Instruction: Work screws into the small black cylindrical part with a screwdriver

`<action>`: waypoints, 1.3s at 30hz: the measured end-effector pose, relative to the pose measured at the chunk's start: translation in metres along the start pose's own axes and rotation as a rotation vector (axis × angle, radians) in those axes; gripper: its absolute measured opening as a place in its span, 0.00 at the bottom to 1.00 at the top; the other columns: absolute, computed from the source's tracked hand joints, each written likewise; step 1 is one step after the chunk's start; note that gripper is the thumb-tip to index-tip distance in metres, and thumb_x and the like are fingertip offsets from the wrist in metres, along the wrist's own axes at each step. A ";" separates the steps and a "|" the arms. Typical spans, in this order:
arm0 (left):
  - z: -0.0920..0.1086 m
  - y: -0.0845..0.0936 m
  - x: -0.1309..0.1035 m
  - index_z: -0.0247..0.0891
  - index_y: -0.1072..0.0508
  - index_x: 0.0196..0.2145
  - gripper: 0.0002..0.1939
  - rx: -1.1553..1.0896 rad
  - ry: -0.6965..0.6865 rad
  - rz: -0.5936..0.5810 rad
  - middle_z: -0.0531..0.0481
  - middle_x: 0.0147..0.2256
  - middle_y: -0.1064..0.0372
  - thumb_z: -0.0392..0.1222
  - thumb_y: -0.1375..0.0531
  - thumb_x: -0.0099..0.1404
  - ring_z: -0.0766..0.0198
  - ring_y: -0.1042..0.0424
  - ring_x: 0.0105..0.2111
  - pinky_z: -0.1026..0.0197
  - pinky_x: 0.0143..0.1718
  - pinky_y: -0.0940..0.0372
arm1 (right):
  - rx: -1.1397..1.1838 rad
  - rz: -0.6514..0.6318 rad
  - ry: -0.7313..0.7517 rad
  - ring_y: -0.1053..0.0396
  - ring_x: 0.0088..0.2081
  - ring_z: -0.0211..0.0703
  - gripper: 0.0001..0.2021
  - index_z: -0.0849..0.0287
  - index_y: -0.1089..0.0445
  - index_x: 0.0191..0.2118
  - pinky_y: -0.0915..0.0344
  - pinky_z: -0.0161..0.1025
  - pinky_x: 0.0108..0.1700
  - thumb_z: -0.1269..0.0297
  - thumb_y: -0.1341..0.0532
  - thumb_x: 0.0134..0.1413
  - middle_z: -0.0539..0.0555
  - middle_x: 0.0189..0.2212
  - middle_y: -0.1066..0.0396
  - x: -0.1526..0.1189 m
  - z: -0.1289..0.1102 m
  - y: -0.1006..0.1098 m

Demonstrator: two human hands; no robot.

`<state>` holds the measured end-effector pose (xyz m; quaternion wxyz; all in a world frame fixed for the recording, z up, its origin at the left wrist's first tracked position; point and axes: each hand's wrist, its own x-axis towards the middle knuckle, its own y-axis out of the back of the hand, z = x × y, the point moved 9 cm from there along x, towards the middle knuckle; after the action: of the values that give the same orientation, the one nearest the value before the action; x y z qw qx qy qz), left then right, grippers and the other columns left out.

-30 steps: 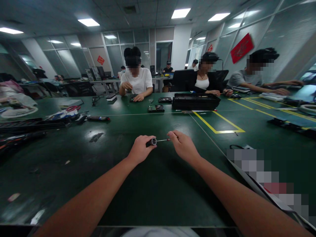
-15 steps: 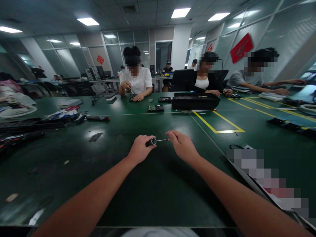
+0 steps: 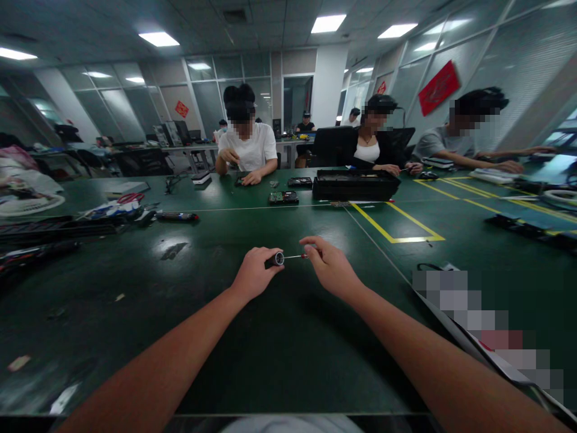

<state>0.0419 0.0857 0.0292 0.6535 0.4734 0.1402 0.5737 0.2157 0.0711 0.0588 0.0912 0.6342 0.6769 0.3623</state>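
Observation:
My left hand (image 3: pixel 258 272) is closed around a small dark cylinder (image 3: pixel 279 258), its round silvery end turned to the right. A thin metal shaft runs from that end to my right hand (image 3: pixel 330 264), which grips a screwdriver (image 3: pixel 294 257) by its red-tipped handle. Most of the handle is hidden by my fingers. Whether the shaft's tip enters the cylinder or only touches its rim, I cannot tell. Both hands are above the green tabletop (image 3: pixel 288 349).
A long black housing (image 3: pixel 356 185) and a green circuit board (image 3: pixel 283 197) lie at the table's far side. Tools and a black pen-like tool (image 3: pixel 177 216) are on the left. A pale bag-like item (image 3: pixel 451 307) lies at right. Co-workers (image 3: pixel 247 147) sit opposite.
My right index finger has lifted and stretched out over the screwdriver, and the fingers have shifted on its handle. My left hand keeps its hold on the cylinder. The view has shifted slightly.

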 end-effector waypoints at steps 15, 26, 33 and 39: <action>-0.006 0.004 0.003 0.44 0.27 0.52 0.18 -0.009 0.052 0.002 0.49 0.44 0.27 0.42 0.37 0.64 0.54 0.32 0.45 0.50 0.50 0.39 | 0.326 0.039 -0.072 0.31 0.33 0.44 0.10 0.55 0.33 0.43 0.35 0.41 0.37 0.58 0.41 0.58 0.51 0.33 0.29 -0.001 0.004 -0.002; 0.003 0.002 0.006 0.44 0.27 0.53 0.19 0.087 -0.014 -0.033 0.48 0.46 0.27 0.42 0.36 0.65 0.54 0.32 0.47 0.47 0.54 0.42 | 0.933 0.379 -0.454 0.37 0.25 0.38 0.11 0.56 0.31 0.31 0.33 0.38 0.29 0.54 0.36 0.54 0.48 0.22 0.35 -0.004 0.060 -0.003; 0.003 0.000 0.004 0.46 0.27 0.53 0.18 0.060 0.002 -0.037 0.49 0.44 0.27 0.44 0.37 0.65 0.54 0.31 0.45 0.46 0.54 0.42 | 0.671 0.336 -0.261 0.36 0.26 0.38 0.13 0.56 0.31 0.34 0.35 0.39 0.31 0.51 0.40 0.58 0.47 0.24 0.34 -0.002 0.037 0.008; 0.004 0.009 0.004 0.39 0.29 0.52 0.17 -0.120 0.049 0.040 0.44 0.51 0.31 0.42 0.39 0.66 0.55 0.33 0.51 0.52 0.55 0.39 | 0.510 0.373 -0.168 0.31 0.34 0.42 0.13 0.57 0.30 0.44 0.33 0.42 0.38 0.53 0.41 0.59 0.52 0.34 0.28 -0.003 0.028 0.019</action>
<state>0.0399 0.0864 0.0397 0.6655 0.4222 0.1120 0.6053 0.2478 0.0773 0.0486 -0.0829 0.7774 0.6080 0.1381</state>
